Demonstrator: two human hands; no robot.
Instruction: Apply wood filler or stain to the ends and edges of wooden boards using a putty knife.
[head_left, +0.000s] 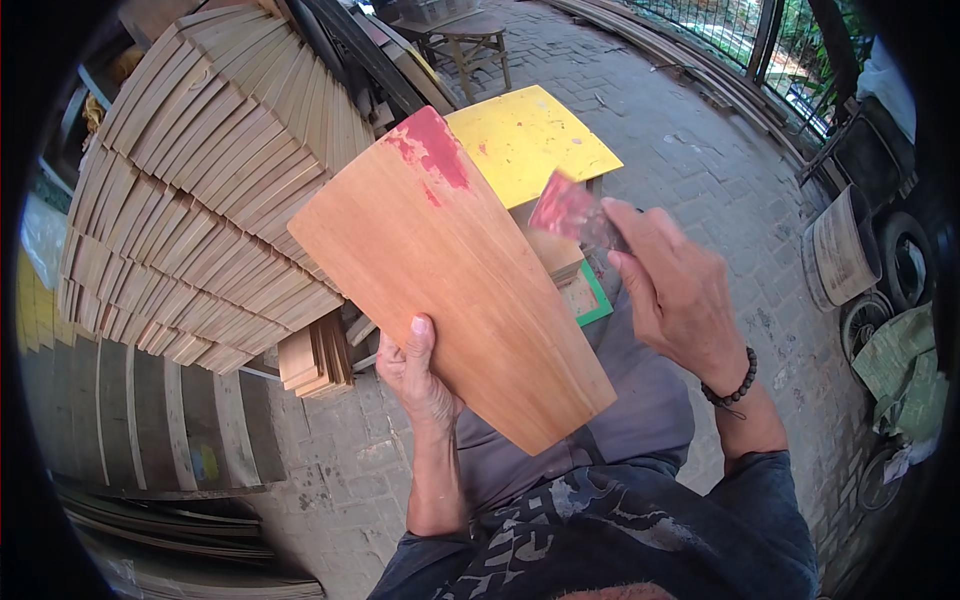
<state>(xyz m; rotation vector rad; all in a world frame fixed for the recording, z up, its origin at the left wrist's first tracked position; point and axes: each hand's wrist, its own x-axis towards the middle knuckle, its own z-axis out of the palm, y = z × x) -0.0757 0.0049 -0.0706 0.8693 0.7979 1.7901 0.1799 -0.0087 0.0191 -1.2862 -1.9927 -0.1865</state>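
A flat wooden board (450, 277) is tilted in front of me, with a patch of red paste or paint (439, 154) smeared over its far end. My left hand (420, 371) grips the board by its left edge, the thumb on the upper face. Off the board's right side, my right hand (671, 289) pinches a thin, flat scraper (574, 214), blurred and coated with red. Beyond the board stands a small table with a yellow top (536, 142), which bears red specks. Part of a wooden board stack (559, 251) shows behind the held board, above a green-edged panel (598, 296).
Large stacks of wooden boards (202, 172) rise at the left, with a smaller stack (319, 360) below them. A wooden stool (469, 49) stands at the back. Along the right are a round bin (840, 247), a tire (904, 259) and a green sack (904, 367). The floor (712, 172) is paved.
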